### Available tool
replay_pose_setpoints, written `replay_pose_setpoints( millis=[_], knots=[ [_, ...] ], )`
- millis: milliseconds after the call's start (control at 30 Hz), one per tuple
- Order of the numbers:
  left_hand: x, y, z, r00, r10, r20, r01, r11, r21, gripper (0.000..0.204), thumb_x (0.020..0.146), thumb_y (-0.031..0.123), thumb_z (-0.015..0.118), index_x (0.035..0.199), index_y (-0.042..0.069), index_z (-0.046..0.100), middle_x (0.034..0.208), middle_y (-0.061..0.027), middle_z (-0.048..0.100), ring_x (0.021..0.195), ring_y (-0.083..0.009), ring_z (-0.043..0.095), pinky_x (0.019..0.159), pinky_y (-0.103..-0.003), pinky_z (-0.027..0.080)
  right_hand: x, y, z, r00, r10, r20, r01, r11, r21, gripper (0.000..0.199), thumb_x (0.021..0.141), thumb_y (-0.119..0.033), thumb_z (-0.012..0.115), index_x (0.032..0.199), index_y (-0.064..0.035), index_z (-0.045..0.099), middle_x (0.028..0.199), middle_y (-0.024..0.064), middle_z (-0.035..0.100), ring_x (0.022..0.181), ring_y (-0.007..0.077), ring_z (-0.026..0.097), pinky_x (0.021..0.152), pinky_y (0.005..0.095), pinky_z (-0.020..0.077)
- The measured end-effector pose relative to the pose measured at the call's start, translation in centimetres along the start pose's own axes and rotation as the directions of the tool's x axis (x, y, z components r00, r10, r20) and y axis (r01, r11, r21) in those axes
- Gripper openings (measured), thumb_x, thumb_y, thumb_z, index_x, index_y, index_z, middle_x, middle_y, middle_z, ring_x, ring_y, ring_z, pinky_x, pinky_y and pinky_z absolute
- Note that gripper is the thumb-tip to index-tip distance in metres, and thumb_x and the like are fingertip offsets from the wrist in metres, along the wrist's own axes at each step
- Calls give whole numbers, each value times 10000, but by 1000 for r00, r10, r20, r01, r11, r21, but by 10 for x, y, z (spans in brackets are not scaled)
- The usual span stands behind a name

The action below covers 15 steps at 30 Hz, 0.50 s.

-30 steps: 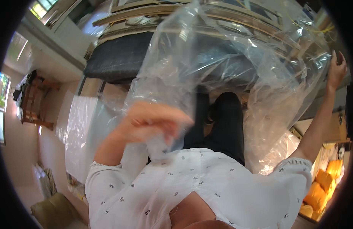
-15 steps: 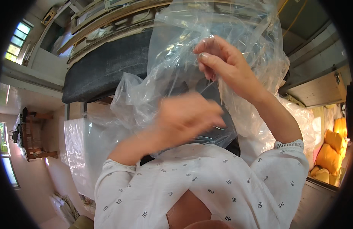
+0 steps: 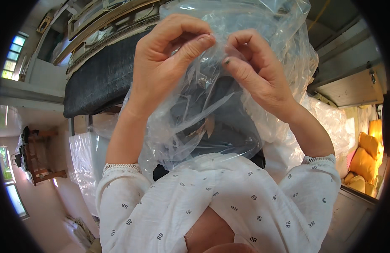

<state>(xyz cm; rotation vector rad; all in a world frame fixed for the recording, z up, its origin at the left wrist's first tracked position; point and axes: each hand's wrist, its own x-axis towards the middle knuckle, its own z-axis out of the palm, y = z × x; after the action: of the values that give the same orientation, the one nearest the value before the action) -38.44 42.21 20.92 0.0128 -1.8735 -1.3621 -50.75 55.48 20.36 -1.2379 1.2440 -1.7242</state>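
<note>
A large, crumpled sheet of clear plastic [image 3: 220,105] spreads from the far side down over my lap. My left hand [image 3: 161,59] is raised above it, thumb and forefinger pinched together on what looks like its film. Close by on the right, my right hand [image 3: 260,71] has its fingers curled toward the thumb, also on the film. The two sets of fingertips are a short way apart and level with each other. Dark cloth shows through the plastic beneath. The exact edge held in each pinch is hard to make out.
A long black padded piece [image 3: 98,71] lies beyond my left arm, with wooden slats [image 3: 106,21] behind it. White plastic-wrapped material [image 3: 83,160] stands at the left. More crumpled plastic [image 3: 325,126] lies at the right, near a wooden panel [image 3: 351,97] and yellow cushion-like things [image 3: 365,152].
My left hand has swept up and away from my lap to come beside the right hand, and its fingers are now pinched. The right hand has stayed nearly in place.
</note>
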Motion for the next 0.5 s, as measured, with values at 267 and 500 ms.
replay_pose_setpoints(
  millis=[267,500],
  knots=[
    [-12,29,-6,982,-188,-12,185,972,-146,92,797,15,629,881,-17,611,861,-25,599,796,-75,578,719,-193,462,4,-10,-1,941,56,334,-69,997,27,227,937,-221,423,874,-44,552,788,2,548,684,47,471,603,181,374],
    [-19,37,-12,985,-69,-156,57,995,-79,95,788,22,647,875,-6,622,825,-18,626,764,-56,576,676,-174,459,8,-27,3,870,266,415,-356,921,157,166,889,-222,517,899,-57,528,883,44,577,751,98,550,603,224,415]
  ],
)
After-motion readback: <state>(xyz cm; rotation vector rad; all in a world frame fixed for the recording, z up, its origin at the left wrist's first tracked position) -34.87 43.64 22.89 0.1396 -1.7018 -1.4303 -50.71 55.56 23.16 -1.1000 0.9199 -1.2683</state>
